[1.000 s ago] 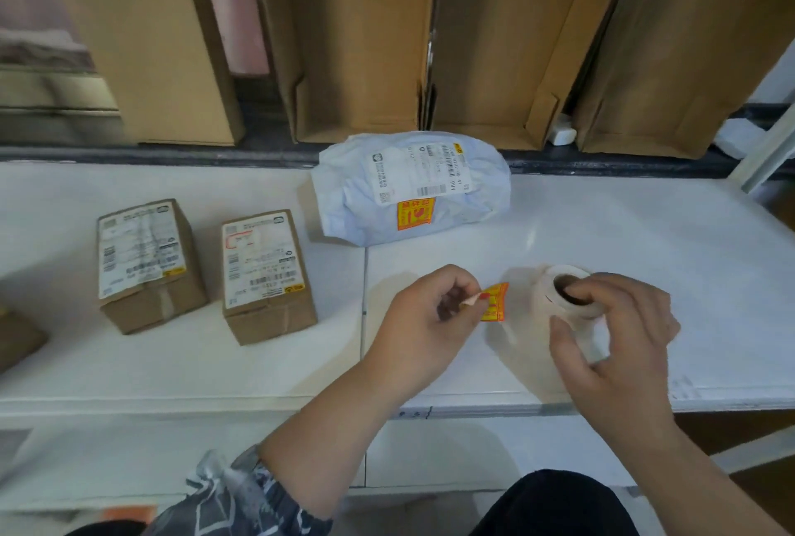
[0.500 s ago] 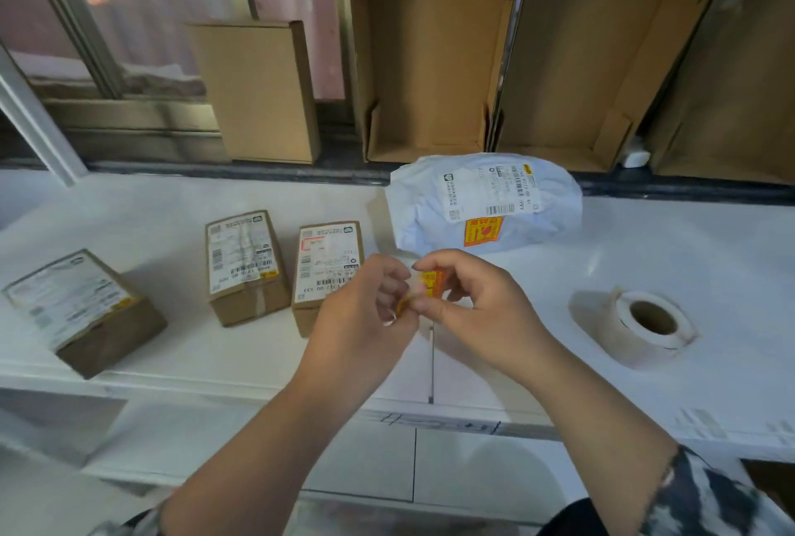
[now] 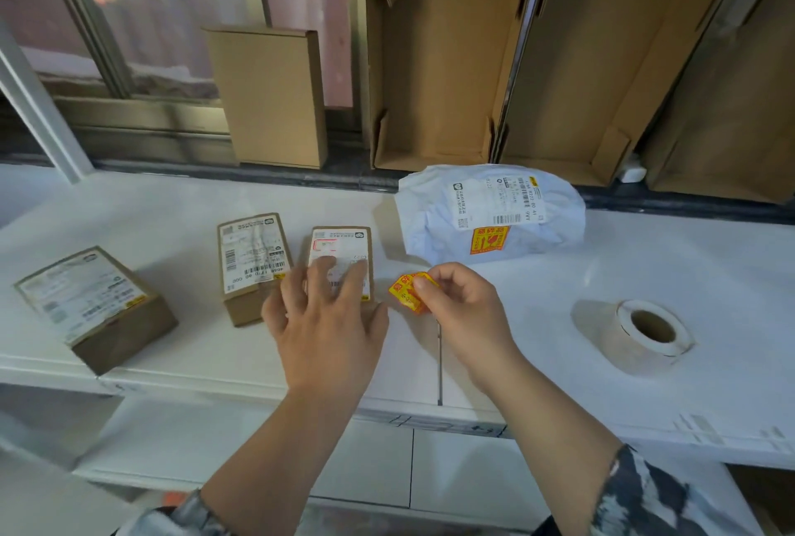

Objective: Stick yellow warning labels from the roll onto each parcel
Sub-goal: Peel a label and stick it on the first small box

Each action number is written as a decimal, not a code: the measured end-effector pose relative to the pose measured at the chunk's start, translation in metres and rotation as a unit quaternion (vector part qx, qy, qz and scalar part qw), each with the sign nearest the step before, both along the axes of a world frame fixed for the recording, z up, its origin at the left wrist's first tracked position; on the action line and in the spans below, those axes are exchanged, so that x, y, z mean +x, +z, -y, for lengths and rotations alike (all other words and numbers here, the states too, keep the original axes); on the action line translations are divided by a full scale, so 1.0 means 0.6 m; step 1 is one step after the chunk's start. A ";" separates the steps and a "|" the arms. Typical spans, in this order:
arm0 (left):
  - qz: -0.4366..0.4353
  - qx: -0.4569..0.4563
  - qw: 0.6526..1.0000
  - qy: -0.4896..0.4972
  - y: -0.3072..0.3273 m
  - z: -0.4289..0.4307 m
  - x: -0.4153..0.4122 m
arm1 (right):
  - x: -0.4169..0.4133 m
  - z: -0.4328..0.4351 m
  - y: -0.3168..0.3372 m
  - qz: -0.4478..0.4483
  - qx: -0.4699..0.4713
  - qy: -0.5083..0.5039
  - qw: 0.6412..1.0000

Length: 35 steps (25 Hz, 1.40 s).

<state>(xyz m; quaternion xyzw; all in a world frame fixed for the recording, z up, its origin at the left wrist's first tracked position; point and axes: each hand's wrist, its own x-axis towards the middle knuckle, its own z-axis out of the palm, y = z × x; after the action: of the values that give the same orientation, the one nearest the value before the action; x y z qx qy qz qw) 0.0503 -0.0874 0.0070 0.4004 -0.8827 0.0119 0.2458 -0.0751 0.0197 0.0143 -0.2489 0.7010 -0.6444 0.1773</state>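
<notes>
Two hands near the small box (image 3: pixel 342 260): left hand (image 3: pixel 327 320) spread flat over it, right hand (image 3: pixel 460 303) beside it pinching a yellow label (image 3: pixel 406 292).

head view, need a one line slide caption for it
Right hand pinches a yellow label while the left hand rests on a small parcel.

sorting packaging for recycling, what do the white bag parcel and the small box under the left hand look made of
White bag parcel: seemingly thin plastic film, slightly glossy; it crumples into soft creases and sags. Small box under the left hand: brown cardboard, matte, with crisp edges; a white, probably paper, shipping label covers its top.
</notes>
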 end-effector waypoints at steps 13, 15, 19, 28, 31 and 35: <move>-0.283 0.319 0.846 -0.320 -0.017 0.041 0.095 | 0.072 -0.029 0.014 0.061 -0.079 0.060 0.993; -0.286 0.379 0.819 -0.323 -0.005 0.055 0.081 | 0.077 -0.024 0.017 -0.002 -0.071 0.014 0.997; -0.279 0.476 0.772 -0.316 0.011 0.080 0.051 | 0.086 -0.008 0.016 -0.128 -0.017 -0.099 0.987; -0.294 0.492 0.765 -0.293 0.002 0.073 0.023 | 0.093 0.031 0.028 -0.002 -0.138 -0.164 0.977; -0.308 0.466 0.778 -0.287 -0.004 0.069 0.017 | 0.092 0.036 0.025 -0.008 -0.152 -0.179 0.972; -0.364 0.410 0.794 -0.264 -0.007 0.039 0.003 | 0.100 0.047 0.012 -0.072 -0.111 -0.209 0.969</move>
<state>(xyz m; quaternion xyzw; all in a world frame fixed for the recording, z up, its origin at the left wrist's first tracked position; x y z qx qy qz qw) 0.0520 -0.1110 0.0027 0.1896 -0.7216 -0.5630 0.3554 -0.0151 -0.0085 0.0213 -0.1612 0.6725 -0.7212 -0.0409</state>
